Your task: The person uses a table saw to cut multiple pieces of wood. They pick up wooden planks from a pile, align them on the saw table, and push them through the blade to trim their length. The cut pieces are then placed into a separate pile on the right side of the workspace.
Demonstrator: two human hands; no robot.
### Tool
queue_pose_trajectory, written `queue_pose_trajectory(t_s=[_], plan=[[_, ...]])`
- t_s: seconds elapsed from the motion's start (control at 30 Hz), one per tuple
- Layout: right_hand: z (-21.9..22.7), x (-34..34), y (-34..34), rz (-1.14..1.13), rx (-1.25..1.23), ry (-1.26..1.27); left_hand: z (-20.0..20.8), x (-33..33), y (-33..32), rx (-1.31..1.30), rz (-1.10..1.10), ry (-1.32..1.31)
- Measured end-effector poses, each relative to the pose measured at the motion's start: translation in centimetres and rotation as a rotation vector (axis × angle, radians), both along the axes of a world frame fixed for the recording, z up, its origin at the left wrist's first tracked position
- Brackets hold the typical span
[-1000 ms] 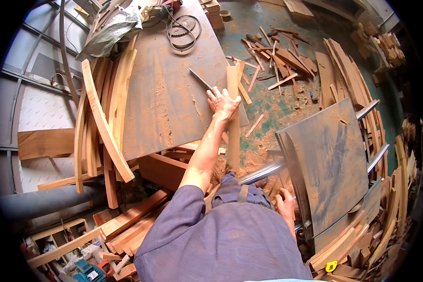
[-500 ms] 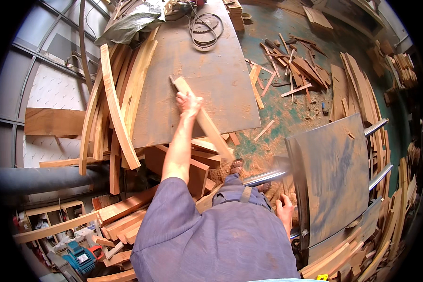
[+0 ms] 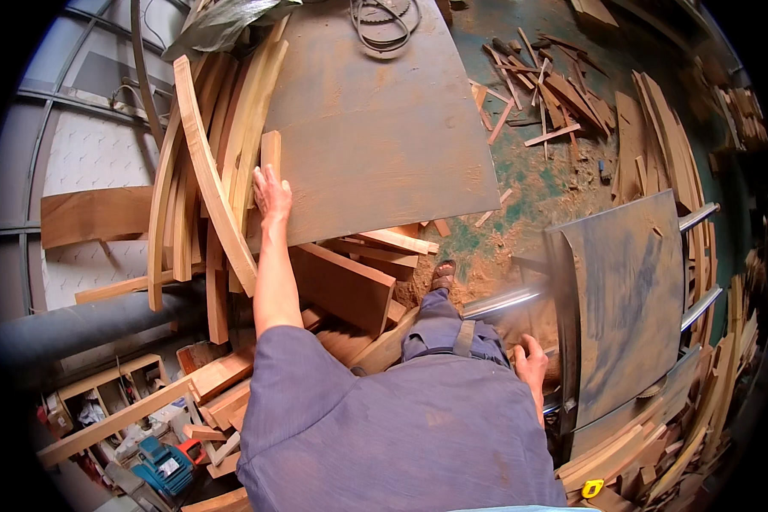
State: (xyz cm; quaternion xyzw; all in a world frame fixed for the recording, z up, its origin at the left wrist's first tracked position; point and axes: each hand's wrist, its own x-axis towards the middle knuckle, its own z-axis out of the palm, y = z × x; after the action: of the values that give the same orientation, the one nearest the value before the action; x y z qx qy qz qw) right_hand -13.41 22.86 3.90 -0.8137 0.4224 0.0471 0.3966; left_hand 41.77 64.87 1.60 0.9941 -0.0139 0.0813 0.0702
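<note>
My left hand (image 3: 272, 196) lies on a short wooden board (image 3: 270, 151) at the left side of the large flat table (image 3: 384, 136). Its fingers are stretched out, and the palm covers part of the board. Just left of that hand, long curved wooden pieces (image 3: 206, 162) lean together with straighter strips. My right hand (image 3: 532, 365) hangs low by my side, fingers loosely bent and apart, with nothing visible in it. It is near a shiny metal rail (image 3: 502, 300) beside a tilted, dust-stained machine panel (image 3: 627, 299).
Black loops (image 3: 386, 30) lie at the table's far end. Scrap wood (image 3: 559, 94) and sawdust cover the floor to the right. Stacked boards (image 3: 346, 286) sit below the table's near edge. A blue motor (image 3: 164, 466) stands lower left, a yellow tape measure (image 3: 592, 488) lower right.
My left hand has moved left from the table's middle to its left side, and the board it gripped no longer slants across the near edge. The right hand stays low.
</note>
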Motion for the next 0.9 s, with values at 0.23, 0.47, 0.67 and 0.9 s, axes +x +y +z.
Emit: queue_pose_trajectory(t_s=[0.23, 0.47, 0.67, 0.9], plan=[[0.3, 1.9, 0.1, 0.036, 0.029, 0.005, 0.4, -10.0, 3.5, -0.04, 0.231, 0.053], [-0.2, 3.7, -0.4, 0.131, 0.006, -0.047, 0.2, -11.9, 4.4, -0.196, 0.24, 0.032], [0.9, 4.5, 0.2, 0.16, -0.048, -0.088, -0.5, -7.3, -1.4, -1.372, 0.146, 0.254], [-0.2, 2.7, 1.5, -0.046, -0.026, -0.129, 2.9, -7.0, -15.1, -1.442, 0.107, 0.375]])
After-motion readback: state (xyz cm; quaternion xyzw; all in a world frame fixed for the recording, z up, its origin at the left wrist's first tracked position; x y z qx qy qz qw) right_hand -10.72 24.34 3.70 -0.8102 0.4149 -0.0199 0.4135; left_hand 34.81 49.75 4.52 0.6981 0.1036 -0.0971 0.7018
